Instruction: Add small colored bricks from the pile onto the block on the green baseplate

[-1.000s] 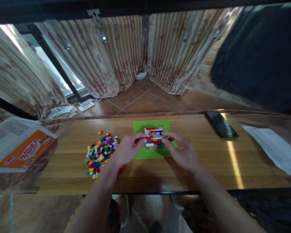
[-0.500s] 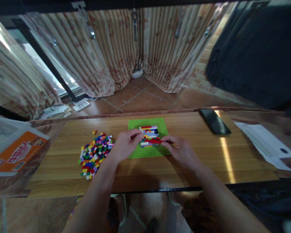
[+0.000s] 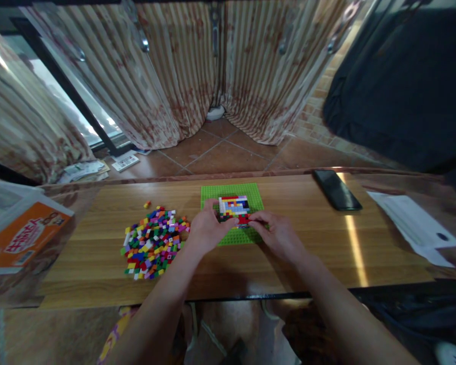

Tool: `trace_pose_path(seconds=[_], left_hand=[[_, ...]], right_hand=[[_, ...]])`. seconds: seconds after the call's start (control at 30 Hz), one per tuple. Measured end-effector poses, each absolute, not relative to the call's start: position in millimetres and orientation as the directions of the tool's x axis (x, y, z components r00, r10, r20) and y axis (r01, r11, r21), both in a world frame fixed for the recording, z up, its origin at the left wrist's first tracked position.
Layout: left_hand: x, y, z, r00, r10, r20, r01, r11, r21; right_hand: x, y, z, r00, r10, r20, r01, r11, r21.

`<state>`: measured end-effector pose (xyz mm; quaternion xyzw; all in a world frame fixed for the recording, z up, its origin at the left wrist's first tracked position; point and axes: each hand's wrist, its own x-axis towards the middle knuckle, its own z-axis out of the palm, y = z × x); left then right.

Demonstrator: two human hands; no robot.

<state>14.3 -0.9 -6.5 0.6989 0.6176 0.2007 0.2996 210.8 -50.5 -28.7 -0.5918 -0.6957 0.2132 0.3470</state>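
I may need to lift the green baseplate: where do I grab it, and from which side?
Probably the right edge, toward the far corner, of the green baseplate, coming from the right, thumb on top and fingers underneath. It lies flat with that margin bare, while the multicoloured brick build covers its middle and the left hand overlaps the left edge.

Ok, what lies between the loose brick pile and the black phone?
In the head view: the green studded baseplate, the brick build on it, the left hand, the right hand, and wooden tabletop.
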Motion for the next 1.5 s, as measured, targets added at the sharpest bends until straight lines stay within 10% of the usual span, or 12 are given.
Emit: trace_pose_path(seconds=[0.77,1.03,1.5], left_hand=[[18.9,-5.1,-7.2,0.141,0.981,-0.133,0.75,-0.018,0.661],[-8.0,11.5,-10.1,0.17,0.985,-0.008,0.585,-0.095,0.805],[-63.5,33.0,-0.6,-0.164,0.984,0.076,0.288,-0.026,0.957]], right_hand=[[218.4,-50.0,-30.4,-0.074,0.967,0.243,0.653,0.231,-0.721],[216.1,-50.6,-15.9,0.162,0.846,0.508,0.657,0.292,-0.695],[112.7,-63.9,-43.6,-0.46,0.834,0.304,0.684,0.551,-0.477]])
